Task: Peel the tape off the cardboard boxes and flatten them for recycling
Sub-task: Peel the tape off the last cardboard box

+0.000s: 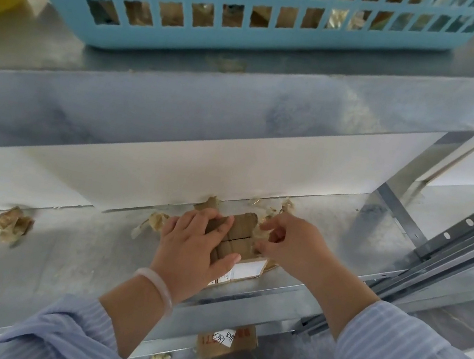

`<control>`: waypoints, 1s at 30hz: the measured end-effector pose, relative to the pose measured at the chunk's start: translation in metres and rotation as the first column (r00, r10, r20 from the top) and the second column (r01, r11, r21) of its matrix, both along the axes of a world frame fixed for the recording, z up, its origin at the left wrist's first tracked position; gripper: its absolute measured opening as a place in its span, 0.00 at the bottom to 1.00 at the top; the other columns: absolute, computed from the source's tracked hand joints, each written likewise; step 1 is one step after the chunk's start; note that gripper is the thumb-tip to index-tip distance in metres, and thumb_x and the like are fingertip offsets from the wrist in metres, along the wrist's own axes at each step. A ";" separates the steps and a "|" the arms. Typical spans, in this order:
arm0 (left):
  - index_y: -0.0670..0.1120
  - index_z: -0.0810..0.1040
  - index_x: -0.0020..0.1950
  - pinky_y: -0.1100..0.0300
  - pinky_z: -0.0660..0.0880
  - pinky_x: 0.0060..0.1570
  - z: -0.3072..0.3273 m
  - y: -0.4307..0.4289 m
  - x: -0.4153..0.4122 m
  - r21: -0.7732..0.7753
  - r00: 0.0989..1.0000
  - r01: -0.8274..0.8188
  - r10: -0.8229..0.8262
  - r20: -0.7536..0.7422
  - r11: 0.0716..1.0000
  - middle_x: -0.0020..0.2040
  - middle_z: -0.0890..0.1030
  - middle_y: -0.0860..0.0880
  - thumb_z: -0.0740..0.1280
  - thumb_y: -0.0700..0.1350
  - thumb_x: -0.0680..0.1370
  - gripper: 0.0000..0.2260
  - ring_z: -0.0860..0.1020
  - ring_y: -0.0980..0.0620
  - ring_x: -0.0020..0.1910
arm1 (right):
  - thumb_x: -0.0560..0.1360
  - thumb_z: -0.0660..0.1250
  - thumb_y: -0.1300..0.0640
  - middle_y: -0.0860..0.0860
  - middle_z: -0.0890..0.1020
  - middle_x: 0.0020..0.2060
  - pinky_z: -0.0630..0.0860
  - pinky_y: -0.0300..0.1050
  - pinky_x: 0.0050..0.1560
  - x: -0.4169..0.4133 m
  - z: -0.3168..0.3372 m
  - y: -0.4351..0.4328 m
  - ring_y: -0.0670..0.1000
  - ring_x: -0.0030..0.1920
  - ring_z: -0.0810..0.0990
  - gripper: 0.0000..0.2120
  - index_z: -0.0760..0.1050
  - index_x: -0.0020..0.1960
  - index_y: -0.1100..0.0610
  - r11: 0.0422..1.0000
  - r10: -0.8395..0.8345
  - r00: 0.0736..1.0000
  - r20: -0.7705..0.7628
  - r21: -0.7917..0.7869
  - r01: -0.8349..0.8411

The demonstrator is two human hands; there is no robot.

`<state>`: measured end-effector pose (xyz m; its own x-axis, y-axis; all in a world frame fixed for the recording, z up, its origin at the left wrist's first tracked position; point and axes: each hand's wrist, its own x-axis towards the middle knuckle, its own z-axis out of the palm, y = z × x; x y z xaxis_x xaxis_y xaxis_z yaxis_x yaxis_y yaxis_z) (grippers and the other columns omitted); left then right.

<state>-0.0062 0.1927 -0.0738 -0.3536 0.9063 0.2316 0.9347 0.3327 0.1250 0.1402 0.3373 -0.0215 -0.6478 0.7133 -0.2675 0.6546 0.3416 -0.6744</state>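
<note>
We have the small cardboard box (pixel 240 233) sitting on the metal shelf (pixel 77 246), its white label (pixel 249 267) facing us. The left hand (pixel 189 249) clamps it, fingers curled over the top, thumb on the near side. The right hand (pixel 290 244) pinches at the box's right edge, on what looks like clear tape (pixel 259 231) (it's blurry there). Crumpled tape scraps (pixel 11 223) lie to the left, and a blue basket (pixel 189 43) sits on the level above.

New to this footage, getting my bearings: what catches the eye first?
The left hand grips a small brown cardboard box on the grey metal shelf while the right hand pinches clear tape at its edge. A light blue plastic lattice basket sits on the shelf above; a crumpled tape scrap lies far left.
</note>
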 end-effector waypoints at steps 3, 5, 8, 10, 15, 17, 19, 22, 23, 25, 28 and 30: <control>0.54 0.74 0.68 0.50 0.63 0.59 0.001 0.000 0.000 -0.003 1.000 0.007 -0.007 -0.001 1.000 0.62 0.73 0.53 0.53 0.68 0.74 0.30 0.71 0.49 0.60 | 0.71 0.74 0.53 0.42 0.78 0.37 0.66 0.30 0.34 0.000 -0.002 0.004 0.41 0.37 0.76 0.08 0.78 0.48 0.49 0.997 -0.036 0.999 0.009 0.074 0.035; 0.54 0.75 0.68 0.50 0.64 0.59 0.002 -0.001 0.000 0.001 1.000 0.017 -0.017 -0.001 1.000 0.61 0.73 0.53 0.53 0.68 0.74 0.30 0.72 0.48 0.60 | 0.72 0.74 0.57 0.44 0.79 0.36 0.71 0.31 0.34 0.002 -0.005 0.006 0.45 0.35 0.80 0.05 0.78 0.43 0.50 0.995 -0.091 0.995 -0.049 0.040 0.093; 0.54 0.75 0.68 0.50 0.64 0.58 0.002 -0.001 0.000 0.004 1.000 0.022 -0.022 0.008 1.000 0.61 0.73 0.53 0.53 0.68 0.74 0.30 0.72 0.48 0.59 | 0.72 0.73 0.65 0.52 0.83 0.34 0.83 0.43 0.39 0.008 -0.012 0.005 0.49 0.33 0.84 0.07 0.78 0.40 0.56 0.951 -0.264 0.936 -0.234 -0.225 0.212; 0.54 0.74 0.68 0.50 0.65 0.58 0.002 -0.001 -0.001 0.005 1.000 0.020 -0.020 0.019 1.000 0.62 0.73 0.53 0.53 0.68 0.74 0.30 0.72 0.48 0.59 | 0.72 0.72 0.66 0.54 0.83 0.36 0.83 0.48 0.41 0.009 -0.019 0.001 0.51 0.35 0.85 0.06 0.78 0.41 0.57 0.905 -0.376 0.880 -0.291 -0.322 0.279; 0.53 0.74 0.68 0.49 0.65 0.59 0.002 0.000 -0.001 0.012 0.999 0.031 -0.032 0.033 0.999 0.62 0.73 0.53 0.53 0.68 0.74 0.30 0.72 0.49 0.60 | 0.74 0.70 0.61 0.46 0.83 0.39 0.81 0.45 0.48 0.011 -0.041 -0.014 0.47 0.43 0.82 0.08 0.80 0.48 0.49 0.921 -0.387 0.864 -0.322 -0.101 0.375; 0.53 0.74 0.69 0.48 0.66 0.59 0.001 0.000 -0.001 0.007 0.999 0.035 -0.036 0.034 0.999 0.62 0.73 0.53 0.53 0.68 0.74 0.30 0.72 0.48 0.60 | 0.74 0.70 0.61 0.44 0.82 0.39 0.80 0.43 0.46 0.014 -0.042 -0.018 0.45 0.42 0.82 0.12 0.78 0.53 0.46 0.951 -0.283 0.888 -0.361 0.015 0.309; 0.53 0.74 0.69 0.48 0.67 0.59 0.001 -0.001 -0.002 0.009 0.999 0.037 -0.038 0.034 0.999 0.62 0.73 0.53 0.54 0.68 0.74 0.30 0.72 0.48 0.60 | 0.74 0.71 0.59 0.43 0.83 0.39 0.80 0.39 0.44 0.017 -0.041 -0.018 0.43 0.40 0.82 0.13 0.77 0.54 0.44 0.964 -0.207 0.905 -0.372 0.081 0.253; 0.53 0.75 0.68 0.48 0.66 0.59 0.001 -0.001 -0.002 0.016 0.999 0.043 -0.043 0.029 0.999 0.62 0.73 0.53 0.54 0.68 0.74 0.30 0.72 0.48 0.60 | 0.74 0.72 0.58 0.42 0.83 0.40 0.80 0.36 0.48 0.020 -0.041 -0.015 0.40 0.41 0.82 0.08 0.82 0.52 0.48 0.972 -0.178 0.906 -0.383 0.075 0.223; 0.53 0.75 0.68 0.48 0.66 0.59 0.001 -0.001 -0.003 0.013 0.999 0.044 -0.044 0.028 0.999 0.63 0.73 0.53 0.54 0.68 0.74 0.30 0.72 0.48 0.60 | 0.74 0.73 0.58 0.41 0.84 0.41 0.79 0.36 0.48 0.021 -0.038 -0.014 0.40 0.42 0.82 0.08 0.82 0.51 0.47 0.979 -0.185 0.903 -0.389 0.011 0.205; 0.54 0.74 0.69 0.48 0.66 0.59 0.000 -0.001 -0.004 0.002 0.998 0.048 -0.048 0.028 0.999 0.63 0.72 0.53 0.53 0.68 0.74 0.30 0.71 0.49 0.61 | 0.74 0.72 0.57 0.41 0.84 0.43 0.78 0.36 0.50 0.022 -0.033 -0.012 0.39 0.44 0.82 0.09 0.81 0.50 0.44 0.987 -0.160 0.915 -0.371 -0.072 0.143; 0.54 0.73 0.70 0.48 0.65 0.59 -0.001 -0.002 -0.005 -0.019 0.998 0.056 -0.056 0.026 0.998 0.63 0.72 0.53 0.52 0.69 0.74 0.31 0.71 0.49 0.61 | 0.76 0.69 0.53 0.41 0.84 0.46 0.77 0.38 0.54 0.024 -0.026 -0.004 0.39 0.47 0.81 0.08 0.82 0.53 0.44 0.993 -0.067 0.954 -0.291 -0.110 0.036; 0.54 0.73 0.69 0.49 0.65 0.59 0.000 -0.001 -0.005 -0.013 0.998 0.053 -0.053 0.024 0.999 0.63 0.72 0.53 0.53 0.68 0.74 0.30 0.71 0.49 0.61 | 0.77 0.65 0.47 0.44 0.84 0.48 0.78 0.45 0.57 0.024 -0.020 -0.001 0.42 0.49 0.81 0.10 0.83 0.55 0.46 0.981 -0.058 0.956 -0.287 -0.196 0.001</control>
